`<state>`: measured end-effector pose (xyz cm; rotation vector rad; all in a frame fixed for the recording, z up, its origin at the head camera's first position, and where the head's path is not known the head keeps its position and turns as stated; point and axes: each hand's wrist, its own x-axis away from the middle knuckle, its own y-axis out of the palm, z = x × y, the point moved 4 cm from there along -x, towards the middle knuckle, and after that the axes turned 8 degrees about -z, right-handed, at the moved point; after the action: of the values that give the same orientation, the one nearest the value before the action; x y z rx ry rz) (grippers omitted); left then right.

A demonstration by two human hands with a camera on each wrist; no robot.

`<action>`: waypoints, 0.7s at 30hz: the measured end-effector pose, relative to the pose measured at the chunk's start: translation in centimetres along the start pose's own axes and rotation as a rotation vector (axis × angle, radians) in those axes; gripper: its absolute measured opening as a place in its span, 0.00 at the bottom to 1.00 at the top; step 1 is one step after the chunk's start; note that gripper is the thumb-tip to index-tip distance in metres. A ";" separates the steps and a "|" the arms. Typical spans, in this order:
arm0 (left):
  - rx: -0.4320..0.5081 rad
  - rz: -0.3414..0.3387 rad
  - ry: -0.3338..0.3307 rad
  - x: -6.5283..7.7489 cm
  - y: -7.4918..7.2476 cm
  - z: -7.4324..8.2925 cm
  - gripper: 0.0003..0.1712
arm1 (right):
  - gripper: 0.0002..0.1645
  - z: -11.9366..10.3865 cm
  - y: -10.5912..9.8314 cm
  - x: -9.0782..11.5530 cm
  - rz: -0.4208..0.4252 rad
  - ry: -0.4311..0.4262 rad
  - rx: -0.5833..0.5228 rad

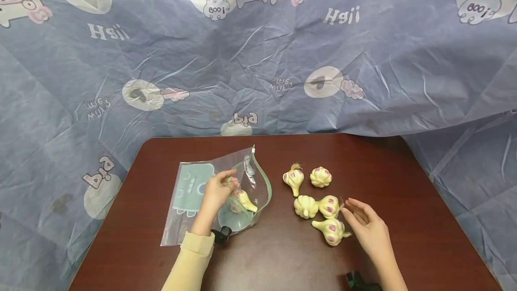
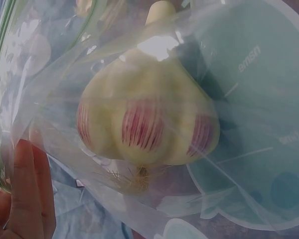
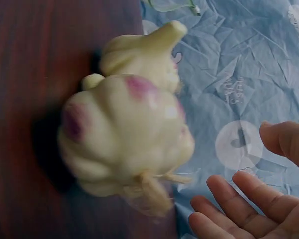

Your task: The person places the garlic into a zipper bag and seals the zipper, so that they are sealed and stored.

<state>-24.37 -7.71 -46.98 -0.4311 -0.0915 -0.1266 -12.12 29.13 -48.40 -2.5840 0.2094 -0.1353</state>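
Note:
A clear zip bag [image 1: 260,181] with a green-edged mouth and a teal printed panel lies on the left of the table, its mouth spread toward the right. My left hand [image 1: 217,191] pinches the near edge of that mouth. Inside the bag rests a garlic bulb [image 2: 147,119] with purple streaks, seen through the plastic in the left wrist view. Just right of a cluster of garlic bulbs hovers my right hand [image 1: 368,228], fingers spread and holding nothing. Closest to it are a rooted bulb [image 1: 330,206] and a long-necked bulb [image 1: 333,231].
Beyond the cluster sit two more garlic bulbs, one with dry roots [image 1: 294,179] and a round one [image 1: 321,177]. Beside the rooted bulb is a pale bulb [image 1: 305,206]. A patterned blue cloth [image 1: 258,57] hangs behind the dark brown table [image 1: 262,264].

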 end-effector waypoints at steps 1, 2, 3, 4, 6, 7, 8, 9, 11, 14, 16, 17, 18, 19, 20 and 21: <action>0.001 -0.001 0.001 0.0 0.0 0.0 0.20 | 0.32 0.1 0.1 0.1 -0.004 0.013 0.005; 0.002 -0.001 0.001 0.0 0.0 0.0 0.20 | 0.33 0.3 0.2 0.2 -0.012 0.026 0.011; 0.001 -0.001 0.000 0.0 0.0 0.0 0.20 | 0.34 0.4 0.4 0.3 -0.023 0.036 0.018; 0.002 -0.002 -0.001 0.0 0.0 -0.1 0.21 | 0.36 0.5 0.5 0.4 -0.037 0.048 0.026; 0.003 -0.001 -0.001 0.0 0.0 -0.1 0.21 | 0.38 0.8 0.7 0.6 -0.060 0.071 0.041; 0.000 -0.001 -0.001 0.0 0.0 -0.1 0.21 | 0.39 0.9 0.9 0.6 -0.075 0.078 0.047; -0.003 -0.001 0.000 0.0 0.0 -0.1 0.21 | 0.40 1.1 1.0 0.7 -0.087 0.082 0.052; -0.007 0.000 0.001 0.0 -0.1 -0.1 0.21 | 0.41 1.2 1.1 0.7 -0.100 0.085 0.057; -0.009 -0.003 0.003 0.0 -0.1 -0.1 0.21 | 0.44 1.4 1.4 0.8 -0.130 0.094 0.058; -0.005 -0.008 0.000 0.0 -0.1 -0.1 0.21 | 0.48 1.7 2.0 0.9 -0.168 0.111 0.048; 0.002 -0.011 0.000 0.1 -0.1 -0.1 0.21 | 0.51 1.9 2.3 1.1 -0.180 0.130 0.050; 0.006 -0.012 -0.003 0.1 -0.1 0.0 0.22 | 0.51 2.0 2.5 1.1 -0.176 0.139 0.063; 0.010 -0.010 -0.006 0.1 -0.1 0.0 0.21 | 0.53 2.2 2.7 1.3 -0.172 0.149 0.080; 0.014 -0.010 -0.008 0.1 -0.1 0.0 0.21 | 0.53 2.3 2.9 1.4 -0.165 0.159 0.097; 0.012 -0.010 -0.005 0.1 -0.1 0.0 0.21 | 0.54 2.4 3.1 1.5 -0.157 0.167 0.113; 0.008 -0.009 -0.002 0.1 -0.1 0.0 0.21 | 0.55 2.6 3.3 1.6 -0.155 0.177 0.131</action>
<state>-24.26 -7.78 -46.91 -0.4224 -0.0963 -0.1346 -10.58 27.40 -52.22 -2.4561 0.0617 -0.4215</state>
